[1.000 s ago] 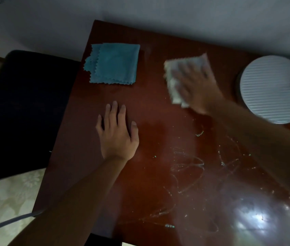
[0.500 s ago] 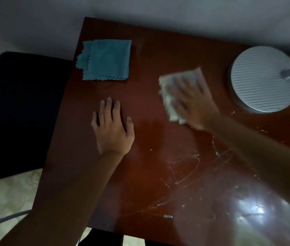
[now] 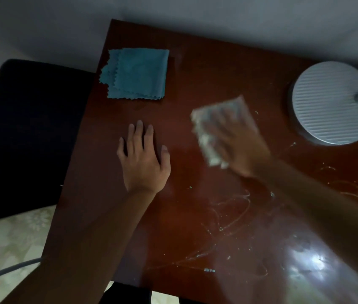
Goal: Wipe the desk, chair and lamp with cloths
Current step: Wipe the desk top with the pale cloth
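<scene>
The dark red wooden desk (image 3: 195, 216) fills the middle of the view, with wet streaks and crumbs on its near right part. My right hand (image 3: 239, 145) presses a whitish cloth (image 3: 206, 137) flat on the desk, blurred by motion. My left hand (image 3: 143, 159) lies flat on the desk, fingers apart, holding nothing. A folded teal cloth (image 3: 137, 73) rests near the desk's far left corner. The lamp's round ribbed grey base (image 3: 333, 102) stands at the far right, its stem leaving the frame. The dark chair (image 3: 26, 128) stands left of the desk.
A pale wall runs behind the desk. Patterned light floor (image 3: 9, 238) shows at lower left, with a grey cable (image 3: 4, 269) crossing it. A bright glare (image 3: 311, 260) reflects off the desk near the front right.
My right hand has slid the whitish cloth toward me across the desk, away from the far edge. My left hand stays flat in the same place.
</scene>
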### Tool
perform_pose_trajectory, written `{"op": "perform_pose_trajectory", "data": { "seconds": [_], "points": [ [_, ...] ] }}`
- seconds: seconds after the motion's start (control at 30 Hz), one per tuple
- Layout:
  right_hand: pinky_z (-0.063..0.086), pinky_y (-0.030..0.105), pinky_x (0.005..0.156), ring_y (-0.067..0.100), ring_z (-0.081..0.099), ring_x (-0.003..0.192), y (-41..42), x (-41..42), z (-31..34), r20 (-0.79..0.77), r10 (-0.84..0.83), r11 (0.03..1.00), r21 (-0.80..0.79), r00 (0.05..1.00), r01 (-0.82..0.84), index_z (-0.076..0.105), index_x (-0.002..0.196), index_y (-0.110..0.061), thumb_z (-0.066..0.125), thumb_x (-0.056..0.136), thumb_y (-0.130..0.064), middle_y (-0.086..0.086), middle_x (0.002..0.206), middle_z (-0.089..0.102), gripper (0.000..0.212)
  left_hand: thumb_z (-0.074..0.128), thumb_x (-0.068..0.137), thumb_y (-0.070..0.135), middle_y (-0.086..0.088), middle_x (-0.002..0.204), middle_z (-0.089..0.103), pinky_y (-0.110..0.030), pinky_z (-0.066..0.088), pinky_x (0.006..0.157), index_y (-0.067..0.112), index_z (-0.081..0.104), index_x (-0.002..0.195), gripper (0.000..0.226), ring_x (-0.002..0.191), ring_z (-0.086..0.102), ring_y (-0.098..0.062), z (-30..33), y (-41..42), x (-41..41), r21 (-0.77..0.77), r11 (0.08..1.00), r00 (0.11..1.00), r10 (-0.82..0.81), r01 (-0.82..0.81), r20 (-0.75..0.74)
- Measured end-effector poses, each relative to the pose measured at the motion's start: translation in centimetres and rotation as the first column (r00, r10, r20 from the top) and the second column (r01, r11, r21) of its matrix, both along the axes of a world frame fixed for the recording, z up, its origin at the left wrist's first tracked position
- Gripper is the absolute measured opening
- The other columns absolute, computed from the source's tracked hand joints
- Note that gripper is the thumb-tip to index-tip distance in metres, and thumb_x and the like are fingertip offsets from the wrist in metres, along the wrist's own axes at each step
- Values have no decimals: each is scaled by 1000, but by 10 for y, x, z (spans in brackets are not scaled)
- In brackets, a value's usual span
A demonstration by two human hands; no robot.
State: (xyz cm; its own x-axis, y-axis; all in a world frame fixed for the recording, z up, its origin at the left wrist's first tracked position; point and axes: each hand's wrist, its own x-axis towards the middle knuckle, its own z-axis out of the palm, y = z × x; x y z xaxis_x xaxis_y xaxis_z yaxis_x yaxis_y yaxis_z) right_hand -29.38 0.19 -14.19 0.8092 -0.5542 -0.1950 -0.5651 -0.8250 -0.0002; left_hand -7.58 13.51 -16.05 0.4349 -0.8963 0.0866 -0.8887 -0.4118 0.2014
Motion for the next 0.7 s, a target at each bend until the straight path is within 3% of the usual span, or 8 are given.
{"op": "perform_pose_trajectory", "data": {
  "seconds": [0.1,0.17,0.3,0.37,0.43,0.53,0.6,0.7],
  "points": [
    [-10,55,119,34,4,153,-80,16,1,44,-256,965,-49,966,258,10,159,-23,22,108,-40,11,166,13,55,40,95,42,-12,156,36,-52,19,119,13,41,144,57,148,25,-27,3,-1,-1,21,1000,1000,5,-5,-17],
    [-7,56,120,32,0,154,-78,37,3,46,-311,949,-31,949,313,7,159,-26,18,107,-43,9,167,8,56,39,95,42,-12,157,35,-51,18,119,12,41,144,58,149,24,-27,4,-1,-2,30,1000,1000,6,-5,-23],
    [0,60,121,31,1,154,26,40,-1,45,37,999,-11,998,-37,9,158,-30,11,103,-48,6,167,7,58,40,94,42,-12,157,36,-52,19,119,12,42,144,58,149,24,-28,4,0,-2,33,999,1000,6,-5,-30],
    [9,57,122,28,10,153,48,25,-4,105,89,994,59,990,-95,24,156,-33,20,105,-48,3,165,18,52,40,94,42,-12,156,36,-52,19,118,12,42,144,58,148,25,-28,5,0,-2,28,1000,1000,5,-5,-31],
    [4,58,122,27,12,153,18,24,0,96,117,992,34,988,-121,25,154,-34,26,106,-45,2,164,20,49,40,94,42,-12,157,35,-52,18,118,12,41,144,58,149,24,-28,4,0,-1,34,999,1000,5,-4,-24],
    [-8,55,120,29,11,153,-64,36,-1,104,-159,986,-33,982,163,18,156,-30,23,108,-39,7,164,22,49,39,96,43,-11,157,34,-51,16,119,13,40,145,58,149,23,-27,2,0,0,46,999,1000,9,-8,-23],
    [-6,54,120,31,14,152,-107,41,-1,166,-369,926,-26,914,378,25,156,-28,25,108,-39,11,163,25,50,38,96,44,-11,158,34,-51,17,120,14,40,145,58,149,22,-27,2,1,0,43,999,1000,9,-8,-21],
    [-4,55,121,32,9,153,-85,59,-1,158,-424,906,63,892,420,18,157,-28,25,107,-42,10,165,16,53,39,96,43,-11,157,35,-51,16,119,13,42,145,58,149,23,-27,2,0,0,39,999,1000,3,-2,-18]
  ]
}}
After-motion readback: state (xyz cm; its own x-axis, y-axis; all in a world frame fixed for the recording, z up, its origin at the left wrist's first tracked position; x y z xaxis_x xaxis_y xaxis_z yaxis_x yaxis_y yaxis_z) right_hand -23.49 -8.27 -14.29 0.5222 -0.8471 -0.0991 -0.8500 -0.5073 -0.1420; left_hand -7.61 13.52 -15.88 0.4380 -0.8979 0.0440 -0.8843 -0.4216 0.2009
